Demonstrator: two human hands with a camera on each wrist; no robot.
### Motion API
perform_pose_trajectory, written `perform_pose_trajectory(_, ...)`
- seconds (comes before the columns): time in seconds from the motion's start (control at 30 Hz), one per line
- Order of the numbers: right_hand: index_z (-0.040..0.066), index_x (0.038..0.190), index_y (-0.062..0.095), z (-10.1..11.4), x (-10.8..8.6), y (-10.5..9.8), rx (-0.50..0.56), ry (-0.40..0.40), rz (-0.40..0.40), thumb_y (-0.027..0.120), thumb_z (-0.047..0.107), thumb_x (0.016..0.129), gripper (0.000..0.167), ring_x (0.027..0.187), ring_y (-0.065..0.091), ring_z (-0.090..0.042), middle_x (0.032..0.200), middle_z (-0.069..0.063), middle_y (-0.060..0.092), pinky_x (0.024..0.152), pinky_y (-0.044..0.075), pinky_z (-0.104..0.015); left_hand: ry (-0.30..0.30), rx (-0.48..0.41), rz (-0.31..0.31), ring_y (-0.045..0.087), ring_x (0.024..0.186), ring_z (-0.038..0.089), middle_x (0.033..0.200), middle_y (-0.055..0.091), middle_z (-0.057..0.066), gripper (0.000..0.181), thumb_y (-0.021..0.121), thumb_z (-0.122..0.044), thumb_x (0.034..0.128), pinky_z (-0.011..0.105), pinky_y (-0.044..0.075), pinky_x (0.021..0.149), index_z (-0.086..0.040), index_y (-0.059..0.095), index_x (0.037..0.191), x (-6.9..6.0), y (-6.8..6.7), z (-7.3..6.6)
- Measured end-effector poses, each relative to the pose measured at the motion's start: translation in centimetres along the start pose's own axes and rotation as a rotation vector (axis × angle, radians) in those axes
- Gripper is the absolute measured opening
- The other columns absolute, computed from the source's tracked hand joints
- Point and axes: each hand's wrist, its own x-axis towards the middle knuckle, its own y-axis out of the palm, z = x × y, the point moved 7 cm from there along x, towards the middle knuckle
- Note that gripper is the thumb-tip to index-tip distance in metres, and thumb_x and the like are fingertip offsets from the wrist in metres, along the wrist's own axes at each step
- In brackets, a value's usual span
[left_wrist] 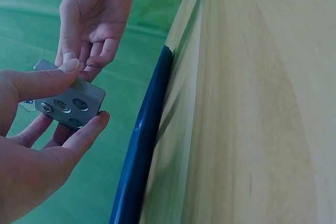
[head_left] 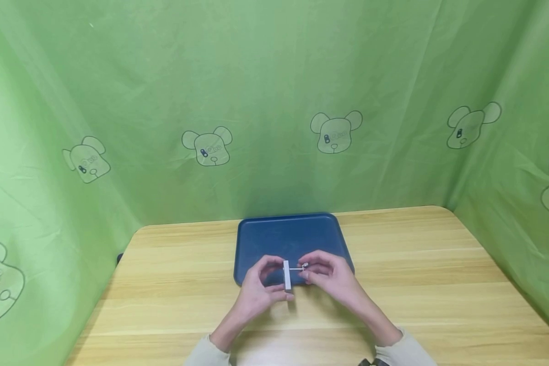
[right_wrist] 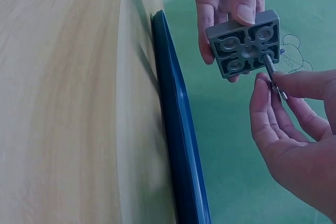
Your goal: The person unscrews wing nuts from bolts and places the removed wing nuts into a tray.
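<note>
My left hand (head_left: 256,292) holds a square grey block (head_left: 287,278) on edge, gripping it between thumb and fingers. Round holes show on the block's flat face (left_wrist: 65,103) in the left wrist view. Its other face, seen in the right wrist view, is ribbed with ringed holes at the corners and a threaded one in the middle. Thumb and fingertips of my right hand (head_left: 334,277) pinch the head end of a thin threaded bolt (right_wrist: 269,66). The bolt's far end meets a corner hole of the ribbed face; how deep it sits I cannot tell. Fingers partly cover its metal head.
A blue tray (head_left: 288,236) with a raised rim lies on the wooden table (head_left: 402,254), beneath and beyond both hands. Green cloth (head_left: 274,76) printed with bear heads hangs behind the table and on both sides. A small dark object (head_left: 368,362) shows at the bottom edge.
</note>
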Motion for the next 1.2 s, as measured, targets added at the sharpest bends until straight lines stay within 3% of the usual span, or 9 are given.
perform_pose_trajectory(0.33, -0.008, 0.118, 0.066, 0.23, -0.1, 0.03, 0.011, -0.013, 0.002, 0.074, -0.006, 0.086, 0.033, 0.098, 0.073, -0.026, 0.115, -0.025, 0.07, 0.087, 0.065, -0.031, -0.008, 0.007, -0.01, 0.05, 0.133, 0.049, 0.135, 0.054, 0.029, 0.07, 0.082, 0.022, 0.0638, 0.04, 0.062, 0.095, 0.0, 0.058, 0.126, -0.03, -0.04, -0.12)
perform_pose_trajectory(0.57, -0.008, 0.116, 0.067, 0.18, -0.16, 0.06, 0.013, -0.005, 0.006, 0.073, -0.008, 0.087, 0.03, 0.1, 0.073, -0.034, 0.113, -0.027, 0.07, 0.087, 0.065, -0.034, -0.007, 0.005, -0.009, 0.05, 0.133, 0.049, 0.135, 0.053, 0.029, 0.07, 0.082, 0.022, 0.0637, 0.039, 0.062, 0.095, 0.0, 0.058, 0.126, 0.01, -0.05, -0.17)
perform_pose_trajectory(0.73, -0.008, 0.114, 0.067, 0.17, -0.23, 0.09, 0.018, -0.004, 0.01, 0.073, -0.007, 0.088, 0.027, 0.101, 0.072, -0.039, 0.112, -0.031, 0.068, 0.088, 0.065, -0.041, 0.0, 0.002, -0.005, 0.048, 0.133, 0.052, 0.133, 0.056, 0.024, 0.07, 0.082, 0.021, 0.0635, 0.038, 0.062, 0.096, 0.0, 0.058, 0.126, 0.04, -0.03, -0.28)
perform_pose_trajectory(0.97, -0.007, 0.115, 0.067, -0.04, -0.08, 0.08, 0.011, 0.0, 0.015, 0.073, -0.007, 0.088, 0.028, 0.1, 0.073, -0.034, 0.114, -0.034, 0.066, 0.088, 0.064, -0.043, 0.0, 0.0, -0.008, 0.049, 0.132, 0.052, 0.131, 0.058, 0.02, 0.07, 0.082, 0.022, 0.0636, 0.038, 0.062, 0.095, 0.0, 0.058, 0.126, 0.0, -0.07, -0.36)
perform_pose_trajectory(1.2, -0.004, 0.114, 0.068, -0.12, 0.02, 0.0, -0.013, -0.001, 0.009, 0.075, -0.003, 0.088, 0.028, 0.096, 0.074, -0.026, 0.114, -0.028, 0.069, 0.085, 0.066, -0.033, -0.002, 0.003, -0.01, 0.049, 0.132, 0.051, 0.131, 0.058, 0.018, 0.07, 0.081, 0.022, 0.0635, 0.038, 0.062, 0.096, 0.0, 0.058, 0.126, 0.0, -0.11, -0.41)
